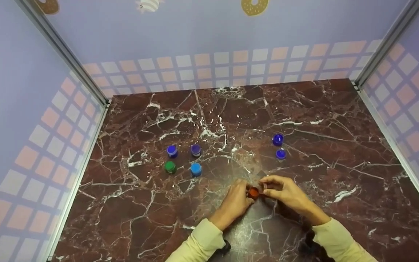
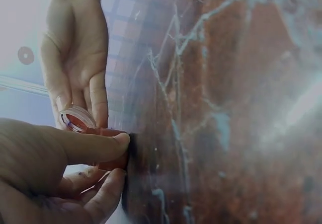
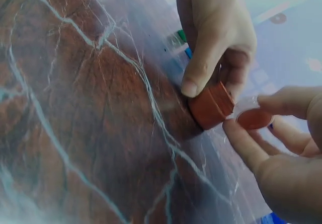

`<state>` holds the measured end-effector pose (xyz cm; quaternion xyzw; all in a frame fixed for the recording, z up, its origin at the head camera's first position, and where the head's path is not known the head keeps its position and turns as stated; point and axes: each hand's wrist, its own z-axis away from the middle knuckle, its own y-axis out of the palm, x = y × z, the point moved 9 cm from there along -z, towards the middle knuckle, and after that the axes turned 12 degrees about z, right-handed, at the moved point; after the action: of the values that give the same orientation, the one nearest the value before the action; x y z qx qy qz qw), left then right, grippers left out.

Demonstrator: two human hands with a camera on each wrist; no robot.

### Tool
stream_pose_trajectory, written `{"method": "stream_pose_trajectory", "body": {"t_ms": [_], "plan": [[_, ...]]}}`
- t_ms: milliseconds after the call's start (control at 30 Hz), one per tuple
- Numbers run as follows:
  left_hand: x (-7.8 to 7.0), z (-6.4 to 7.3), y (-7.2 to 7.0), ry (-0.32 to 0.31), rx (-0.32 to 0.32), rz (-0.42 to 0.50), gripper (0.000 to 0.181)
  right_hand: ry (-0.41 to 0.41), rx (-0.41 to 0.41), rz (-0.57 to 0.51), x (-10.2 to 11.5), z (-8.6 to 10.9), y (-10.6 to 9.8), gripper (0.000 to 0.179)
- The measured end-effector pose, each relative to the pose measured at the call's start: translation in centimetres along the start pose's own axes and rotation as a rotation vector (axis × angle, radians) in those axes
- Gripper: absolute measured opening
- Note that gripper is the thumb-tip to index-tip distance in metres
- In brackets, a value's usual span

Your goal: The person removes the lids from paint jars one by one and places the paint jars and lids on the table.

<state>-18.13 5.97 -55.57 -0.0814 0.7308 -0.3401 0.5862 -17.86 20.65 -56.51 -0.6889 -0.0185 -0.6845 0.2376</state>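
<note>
My left hand [image 1: 235, 198] grips a small orange paint pot [image 3: 209, 108] by its sides, low over the dark marble tabletop. The pot's open mouth faces up in the head view. Just to its right, my right hand [image 1: 286, 191] pinches a clear round lid [image 3: 254, 118] smeared with orange between thumb and fingers. In the left wrist view the lid [image 2: 78, 118] stands tilted right at the pot's rim, its orange inner face partly visible.
Left of the hands stand several capped paint pots: blue [image 1: 172, 151], purple [image 1: 195, 150], green [image 1: 170, 167] and light blue [image 1: 196, 169]. Two dark blue round pieces [image 1: 278, 140] lie further back on the right. Patterned panels [image 1: 231, 36] wall the table [image 1: 122, 218] at back and sides.
</note>
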Motion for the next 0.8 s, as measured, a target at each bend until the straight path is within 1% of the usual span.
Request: {"method": "stream_pose_trajectory", "body": {"t_ms": [133, 300, 400, 533, 633, 700, 800], "plan": [[-0.1, -0.2, 0.0, -0.027, 0.021, 0.015, 0.034, 0.013, 0.004, -0.057, -0.4, 0.2, -0.6, 0.038], [-0.3, -0.5, 0.1, -0.015, 0.033, 0.014, 0.03, -0.003, 0.036, -0.117, -0.3, 0.6, -1.4, 0.042], [-0.4, -0.8, 0.3, -0.005, 0.036, 0.007, 0.028, -0.022, 0.041, -0.152, -0.3, 0.8, -2.1, 0.042], [-0.7, -1.5, 0.6, -0.004, 0.048, 0.017, 0.027, -0.03, 0.034, -0.205, -0.3, 1.1, -2.9, 0.043], [-0.9, -2.1, 0.9, 0.001, 0.053, 0.043, 0.026, -0.025, 0.04, -0.233, -0.4, 1.3, -3.4, 0.045], [-1.2, -2.5, 1.1, 0.009, 0.056, 0.053, 0.026, -0.024, 0.047, -0.237, -0.5, 1.4, -3.6, 0.047], [-1.4, -3.2, 1.5, 0.001, 0.067, 0.058, 0.028, -0.028, 0.059, -0.23, -0.6, 1.6, -4.2, 0.049]]}}
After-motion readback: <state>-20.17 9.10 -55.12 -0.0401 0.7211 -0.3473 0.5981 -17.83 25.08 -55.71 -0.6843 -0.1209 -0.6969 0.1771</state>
